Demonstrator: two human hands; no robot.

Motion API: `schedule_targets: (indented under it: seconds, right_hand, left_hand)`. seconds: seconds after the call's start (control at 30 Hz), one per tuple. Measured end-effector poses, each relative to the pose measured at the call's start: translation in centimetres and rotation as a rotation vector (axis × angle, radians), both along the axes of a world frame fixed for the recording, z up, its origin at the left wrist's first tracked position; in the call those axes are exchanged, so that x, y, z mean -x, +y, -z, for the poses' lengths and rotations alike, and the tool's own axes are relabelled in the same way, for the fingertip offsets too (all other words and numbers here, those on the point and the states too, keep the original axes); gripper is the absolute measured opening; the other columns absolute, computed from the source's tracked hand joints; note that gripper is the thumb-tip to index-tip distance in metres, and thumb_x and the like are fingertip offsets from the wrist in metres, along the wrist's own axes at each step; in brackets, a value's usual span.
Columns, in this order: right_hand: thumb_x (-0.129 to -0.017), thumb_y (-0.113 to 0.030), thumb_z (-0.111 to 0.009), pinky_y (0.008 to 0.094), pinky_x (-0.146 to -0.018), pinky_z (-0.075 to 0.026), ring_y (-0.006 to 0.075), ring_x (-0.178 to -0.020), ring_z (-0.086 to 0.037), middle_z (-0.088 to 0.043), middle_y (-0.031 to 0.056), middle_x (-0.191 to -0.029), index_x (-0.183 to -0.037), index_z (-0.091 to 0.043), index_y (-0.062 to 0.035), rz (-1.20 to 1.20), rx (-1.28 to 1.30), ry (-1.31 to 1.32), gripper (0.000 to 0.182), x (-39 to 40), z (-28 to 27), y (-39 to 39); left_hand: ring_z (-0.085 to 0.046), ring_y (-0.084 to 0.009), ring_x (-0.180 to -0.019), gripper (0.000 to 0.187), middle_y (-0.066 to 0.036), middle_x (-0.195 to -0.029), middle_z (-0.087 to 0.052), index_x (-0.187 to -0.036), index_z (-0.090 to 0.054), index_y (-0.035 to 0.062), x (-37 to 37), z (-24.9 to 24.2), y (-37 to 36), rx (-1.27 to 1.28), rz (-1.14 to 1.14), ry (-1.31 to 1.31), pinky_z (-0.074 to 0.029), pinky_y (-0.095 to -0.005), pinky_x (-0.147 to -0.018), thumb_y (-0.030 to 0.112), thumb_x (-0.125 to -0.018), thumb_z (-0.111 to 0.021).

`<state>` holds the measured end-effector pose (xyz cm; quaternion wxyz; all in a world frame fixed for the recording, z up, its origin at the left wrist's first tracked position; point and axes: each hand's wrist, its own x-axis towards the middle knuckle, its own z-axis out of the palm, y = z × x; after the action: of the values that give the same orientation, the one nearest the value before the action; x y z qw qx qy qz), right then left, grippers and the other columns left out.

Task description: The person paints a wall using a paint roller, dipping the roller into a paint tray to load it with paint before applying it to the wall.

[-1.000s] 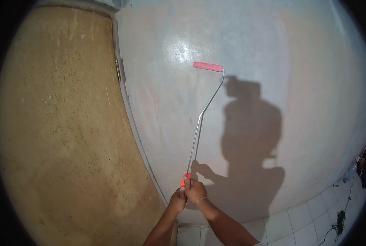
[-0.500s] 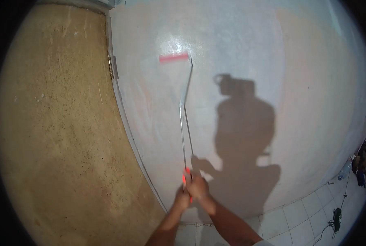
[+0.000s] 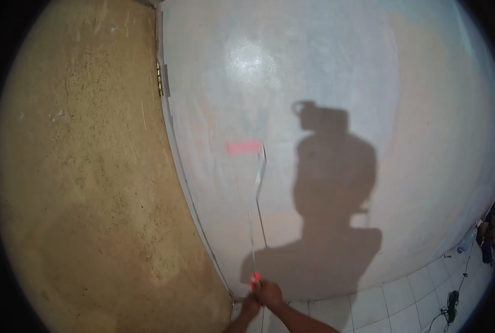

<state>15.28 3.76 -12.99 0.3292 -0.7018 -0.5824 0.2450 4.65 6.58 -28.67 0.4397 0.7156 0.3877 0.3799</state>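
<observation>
A paint roller point(image 3: 244, 147) with a pink sleeve rests against the pale, patchily painted wall point(image 3: 325, 66). Its thin metal rod runs down to a red-orange handle near the bottom of the view. Both hands are closed around that handle. My right hand point(image 3: 269, 293) wraps the upper part, just under the rod. Below and to its left, my left hand point(image 3: 251, 305) grips the lower end, partly covered by the right one. A wet, shiny patch shows on the wall above the roller.
On the left stands a brown, speckled door point(image 3: 92, 166) with a brass hinge point(image 3: 160, 79) in its frame. My shadow point(image 3: 336, 177) falls across the wall. White floor tiles point(image 3: 369, 305) lie below. At the right are a dark cable point(image 3: 452, 307), a clear plastic bottle point(image 3: 467, 240) and piled dark items point(image 3: 490, 233).
The roller has moved down the wall, from near the top to about mid-height. Both hands have lowered with the handle, staying closed on it. The view has shifted slightly.
</observation>
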Motion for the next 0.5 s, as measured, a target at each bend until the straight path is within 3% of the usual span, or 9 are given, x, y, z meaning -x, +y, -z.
schedule_targets:
  seconds: [0.07, 0.13, 0.2, 0.23, 0.27, 0.33, 0.37, 0.4, 0.5]
  right_hand:
    - [-0.089, -0.050, -0.040, 0.0463, -0.069, -0.047, 0.0407, -0.076, -0.060, -0.061, 0.0234, -0.076, -0.079, -0.064, -0.0038, 0.030, -0.169, 0.023, 0.053, 1.4, -9.0, 4.7]
    - [-0.089, -0.051, -0.040, 0.0462, -0.069, -0.047, 0.0416, -0.075, -0.060, -0.061, 0.0234, -0.075, -0.079, -0.063, -0.0027, -0.028, -0.244, 0.021, 0.054, 2.3, -13.2, 7.9]
    - [-0.089, -0.053, -0.040, 0.0465, -0.068, -0.048, 0.0423, -0.075, -0.059, -0.061, 0.0232, -0.075, -0.079, -0.062, -0.0026, -0.062, -0.309, -0.018, 0.056, 3.1, -12.8, 9.4]
    - [-0.089, -0.052, -0.039, 0.0464, -0.068, -0.048, 0.0424, -0.075, -0.059, -0.061, 0.0230, -0.074, -0.079, -0.063, -0.0032, -0.036, -0.197, -0.023, 0.055, 3.6, -10.2, 8.6]
    - [-0.089, -0.053, -0.040, 0.0466, -0.066, -0.048, 0.0419, -0.074, -0.060, -0.061, 0.0229, -0.074, -0.083, -0.064, -0.0048, -0.042, -0.127, -0.085, 0.054, 3.7, -5.2, 7.8]
    - [-0.088, -0.060, -0.031, 0.0456, -0.082, -0.046, 0.0369, -0.090, -0.061, -0.063, 0.0210, -0.098, -0.106, -0.061, -0.0100, -0.065, 0.039, -0.090, 0.061, 3.5, 5.7, 3.3]
    - [-0.088, -0.062, -0.027, 0.0449, -0.089, -0.043, 0.0357, -0.099, -0.060, -0.061, 0.0201, -0.107, -0.113, -0.059, -0.0104, -0.102, 0.271, -0.094, 0.065, 3.5, 8.8, 0.2]
    - [-0.088, -0.061, -0.028, 0.0455, -0.088, -0.043, 0.0369, -0.099, -0.059, -0.062, 0.0210, -0.104, -0.111, -0.060, -0.0082, -0.039, 0.371, -0.016, 0.066, 3.9, 11.8, -2.6]
    - [-0.088, -0.061, -0.028, 0.0467, -0.084, -0.045, 0.0376, -0.094, -0.061, -0.063, 0.0213, -0.098, -0.107, -0.062, -0.0059, -0.067, 0.275, -0.089, 0.067, 4.6, 8.1, -2.1]
  left_hand:
    - [-0.054, -0.0184, -0.069, 0.044, -0.008, -0.075, -0.057, -0.099, -0.052, 0.0015, 0.3, -16.2, 2.6, 0.288, -0.177, -0.263, -0.044, -0.0319, -0.063, 0.037, -0.098, -0.027]
    - [-0.052, -0.0145, -0.066, 0.047, -0.006, -0.076, -0.057, -0.095, -0.052, 0.0002, 1.7, -22.9, 5.8, 0.215, -0.242, -0.116, -0.044, -0.0318, -0.060, 0.038, -0.099, -0.026]
    - [-0.052, -0.0143, -0.066, 0.048, -0.006, -0.076, -0.057, -0.093, -0.052, 0.0001, 2.5, -19.4, 6.1, 0.272, -0.262, -0.165, -0.043, -0.0319, -0.060, 0.040, -0.098, -0.026]
    - [-0.052, -0.0141, -0.066, 0.049, -0.007, -0.077, -0.058, -0.091, -0.052, 0.0001, 2.7, -16.6, 6.6, 0.312, -0.273, -0.219, -0.043, -0.0320, -0.060, 0.042, -0.098, -0.027]
    - [-0.051, -0.0129, -0.064, 0.050, -0.005, -0.074, -0.058, -0.088, -0.053, 0.0015, 2.3, -10.1, 6.1, 0.278, -0.206, -0.463, -0.042, -0.0313, -0.058, 0.046, -0.096, -0.031]
    - [-0.046, -0.0160, -0.080, 0.045, -0.008, -0.089, -0.054, -0.100, -0.046, 0.0022, 2.5, 0.6, 3.1, 0.267, -0.140, -0.308, -0.038, -0.0321, -0.071, 0.045, -0.095, -0.033]
    - [-0.044, -0.0176, -0.089, 0.044, -0.009, -0.097, -0.052, -0.106, -0.043, 0.0026, 2.2, 3.8, 1.7, 0.220, -0.102, -0.201, -0.035, -0.0326, -0.077, 0.045, -0.095, -0.034]
    - [-0.042, -0.0191, -0.097, 0.045, -0.011, -0.104, -0.050, -0.112, -0.040, 0.0030, 2.0, 6.9, 0.6, 0.207, -0.083, -0.140, -0.033, -0.0330, -0.083, 0.044, -0.094, -0.035]
    - [-0.036, -0.0238, -0.121, 0.055, -0.015, -0.127, -0.045, -0.131, -0.030, 0.0041, 3.7, 10.1, 1.7, 0.082, -0.007, -0.037, -0.025, -0.0343, -0.101, 0.043, -0.093, -0.039]
